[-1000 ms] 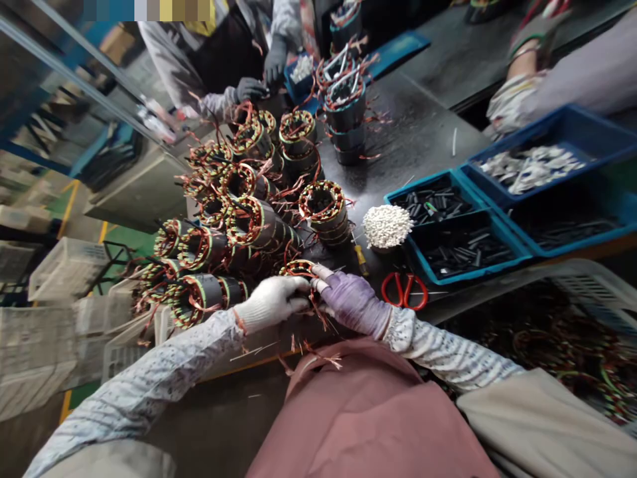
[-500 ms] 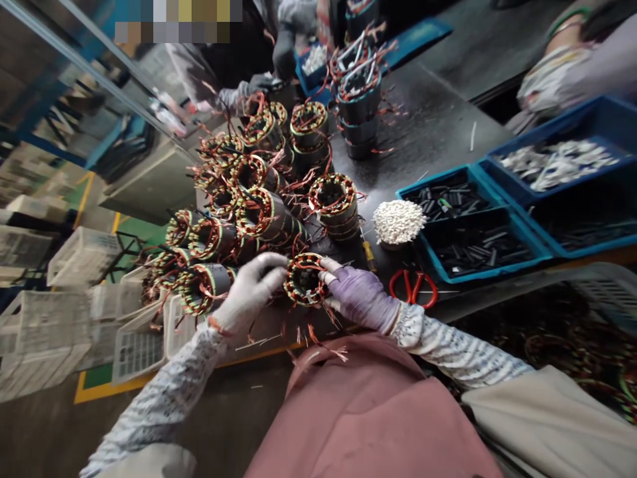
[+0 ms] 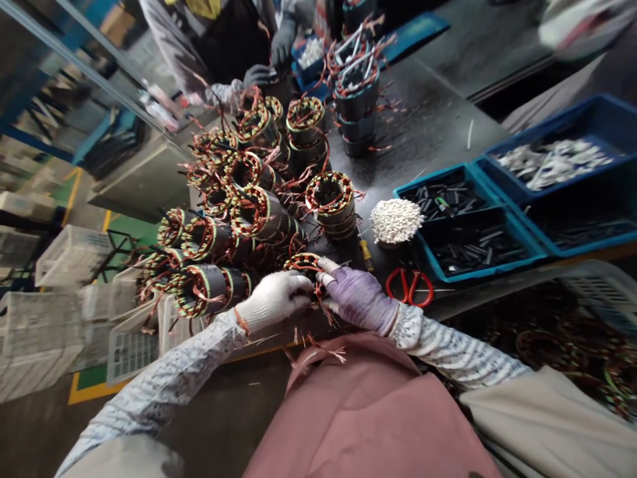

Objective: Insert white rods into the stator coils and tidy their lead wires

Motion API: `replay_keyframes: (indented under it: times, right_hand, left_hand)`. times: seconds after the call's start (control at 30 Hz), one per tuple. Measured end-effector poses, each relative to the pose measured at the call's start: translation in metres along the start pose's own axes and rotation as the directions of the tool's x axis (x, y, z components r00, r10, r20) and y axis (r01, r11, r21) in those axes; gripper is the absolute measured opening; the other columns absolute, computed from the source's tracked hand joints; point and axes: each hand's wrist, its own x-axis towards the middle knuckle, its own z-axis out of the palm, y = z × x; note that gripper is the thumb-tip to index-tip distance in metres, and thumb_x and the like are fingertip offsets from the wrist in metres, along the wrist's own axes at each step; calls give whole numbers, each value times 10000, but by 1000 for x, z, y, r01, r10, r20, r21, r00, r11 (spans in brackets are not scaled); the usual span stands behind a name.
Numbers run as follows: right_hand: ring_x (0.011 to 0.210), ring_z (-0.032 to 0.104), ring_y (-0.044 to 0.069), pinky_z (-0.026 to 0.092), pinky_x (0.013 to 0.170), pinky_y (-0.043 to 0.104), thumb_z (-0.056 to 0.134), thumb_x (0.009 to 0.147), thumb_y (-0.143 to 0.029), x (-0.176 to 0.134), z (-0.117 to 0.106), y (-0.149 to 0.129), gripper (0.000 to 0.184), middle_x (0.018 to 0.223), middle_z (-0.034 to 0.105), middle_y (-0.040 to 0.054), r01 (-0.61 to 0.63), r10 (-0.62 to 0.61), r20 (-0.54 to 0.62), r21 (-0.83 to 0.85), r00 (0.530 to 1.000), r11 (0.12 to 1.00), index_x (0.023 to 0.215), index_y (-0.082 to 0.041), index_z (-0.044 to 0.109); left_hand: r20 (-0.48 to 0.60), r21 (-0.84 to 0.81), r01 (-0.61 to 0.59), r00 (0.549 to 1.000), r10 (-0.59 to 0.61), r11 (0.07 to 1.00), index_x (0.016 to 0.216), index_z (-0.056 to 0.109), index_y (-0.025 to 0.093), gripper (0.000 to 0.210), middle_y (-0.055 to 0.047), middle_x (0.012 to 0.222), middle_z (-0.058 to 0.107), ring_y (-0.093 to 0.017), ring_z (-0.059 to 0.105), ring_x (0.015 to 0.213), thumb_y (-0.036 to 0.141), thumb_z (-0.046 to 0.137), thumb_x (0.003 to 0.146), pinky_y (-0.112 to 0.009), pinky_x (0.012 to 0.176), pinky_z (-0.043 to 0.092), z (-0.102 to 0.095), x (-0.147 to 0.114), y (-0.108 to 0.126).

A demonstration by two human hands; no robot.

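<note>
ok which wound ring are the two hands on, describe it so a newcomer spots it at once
Follow the dark table to its near edge, by the pink garment. There the white-gloved left hand and purple-gloved right hand hold one copper-wound ring. Unlike the clustered cores to its left and the stack behind it, this one has both gloves on it.

1. The head-worn camera looks forward and down over the dusty-pink cloth garment (image 3: 371, 411).
2. The white-gloved left hand (image 3: 275, 300) and purple-gloved right hand (image 3: 362, 299) are close, just below mid-frame.
3. The dark, smooth workbench (image 3: 421, 129) stretches beyond, slanting.
</note>
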Motion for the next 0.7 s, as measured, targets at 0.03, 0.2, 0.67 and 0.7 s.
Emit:
replay_keyframes:
  times: [0.03,0.2,0.67,0.7]
  right_hand:
    - [954,612,292,509,711,389,551,840,-400,0,0,1,544,1492,295,172,3,-3,-1,-2,1000,1000,1319,-149,490]
    - [993,596,295,502,738,388,547,839,-382,0,3,2,531,1482,317,169,28,-28,-32,9,999,1000,1310,-145,493]
    - [966,612,273,511,717,364,525,857,-353,-1,-3,-1,502,1485,303,187,3,-3,-16,32,1000,999,1302,-123,496]
    - [966,614,272,512,718,362,520,861,-350,-1,-3,-1,498,1483,304,193,9,-9,-20,33,1000,999,1300,-117,497]
  left_hand:
    - [17,82,-11,1000,10,997,966,674,227,233,-49,948,684,-209,627,869,306,541,791,-323,775,462,-1,0,0]
    - [108,205,29,993,-52,978,692,643,168,160,-65,731,625,-199,592,690,240,515,756,-332,666,432,-7,2,14]
    - [-18,-615,131,983,-180,778,1010,646,199,338,-29,1050,678,-187,595,1004,203,589,677,-347,950,439,1,-15,4]
    - [16,-690,171,975,-221,704,985,645,186,324,-35,1010,683,-182,610,952,207,595,665,-341,910,461,7,-11,1]
